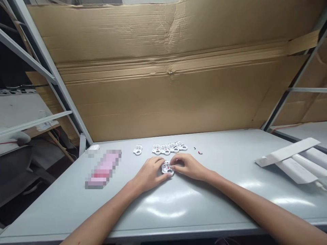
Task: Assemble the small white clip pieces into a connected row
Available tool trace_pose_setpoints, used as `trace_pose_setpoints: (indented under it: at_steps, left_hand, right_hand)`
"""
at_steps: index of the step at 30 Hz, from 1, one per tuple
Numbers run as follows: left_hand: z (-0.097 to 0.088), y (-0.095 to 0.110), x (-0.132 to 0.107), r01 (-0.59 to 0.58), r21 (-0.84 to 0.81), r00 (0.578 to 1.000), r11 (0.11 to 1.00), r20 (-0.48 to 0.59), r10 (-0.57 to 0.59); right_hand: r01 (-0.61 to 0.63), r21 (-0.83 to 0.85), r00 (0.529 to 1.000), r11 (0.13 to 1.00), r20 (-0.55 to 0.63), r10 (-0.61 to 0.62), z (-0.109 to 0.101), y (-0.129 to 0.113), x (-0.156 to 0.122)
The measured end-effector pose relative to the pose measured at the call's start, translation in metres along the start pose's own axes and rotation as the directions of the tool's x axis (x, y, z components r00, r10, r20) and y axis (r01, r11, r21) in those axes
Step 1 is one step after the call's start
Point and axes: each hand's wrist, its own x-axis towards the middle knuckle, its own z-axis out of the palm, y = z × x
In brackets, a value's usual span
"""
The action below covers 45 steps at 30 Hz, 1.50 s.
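Note:
Between my two hands lies a small white moulded plastic part [167, 168] with round holes and a red mark, resting on the grey table top [178, 211]. My left hand [149, 173] presses its fingertips against the part's left side. My right hand [187, 166] pinches it from the right. Beyond my hands stands a row of several similar white parts [170, 148], and one more such part [137, 149] lies apart to the left. Two tiny dark and red wire bits [198, 151] lie to the right of the row.
A pixelated pink object [103, 169] and a white computer mouse [94, 147] sit at the table's left. Long white strips [288, 160] lie at the right. A large cardboard sheet [163, 68] and metal shelf rails stand behind the table.

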Motion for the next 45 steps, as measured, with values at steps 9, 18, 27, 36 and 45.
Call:
trace_pose_setpoints:
  at_steps: [9, 18, 27, 36, 45]
  left_hand:
    - [0.005, 0.001, 0.0, 0.015, 0.008, 1.0, 1.0, -0.006, -0.015]
    - [0.004, 0.002, -0.001, 0.025, 0.015, 1.0, 1.0, -0.016, -0.025]
    - [0.002, 0.005, -0.001, 0.048, 0.014, 0.998, 0.999, 0.027, -0.049]
    - [0.002, 0.004, -0.002, 0.033, 0.009, 0.999, 0.999, 0.027, -0.033]
    - [0.001, 0.005, -0.002, 0.04, 0.007, 0.998, 0.999, 0.051, -0.041]
  right_hand:
    - [0.001, -0.016, 1.0, 1.0, -0.006, -0.001, 0.004, 0.004, 0.0]
    - [0.01, 0.095, 0.991, 0.995, -0.135, 0.003, -0.002, -0.006, 0.002]
    - [-0.198, 0.688, 0.921, 0.698, -0.113, 0.373, -0.016, -0.002, 0.007]
    - [-0.106, 0.394, 0.955, 0.913, -0.215, 0.204, -0.02, 0.012, 0.005]
    - [0.14, -0.402, 0.941, 0.905, -0.229, -0.248, -0.033, 0.018, -0.002]
